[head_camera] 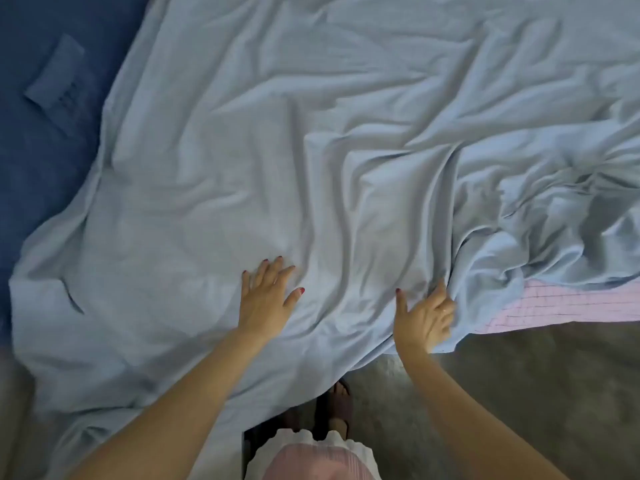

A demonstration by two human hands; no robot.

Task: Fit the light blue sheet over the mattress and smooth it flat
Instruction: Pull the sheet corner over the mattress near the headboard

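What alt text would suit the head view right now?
A person's left hand presses flat on a wrinkled light blue fabric sheet while the right hand bunches its edge. Beside that, a pink checked mattress corner stays uncovered above grey floor; dark blue fabric lies far left.

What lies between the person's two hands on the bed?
In the head view, only wrinkled light blue sheet lies between the left hand and the right hand; long folds run through it.
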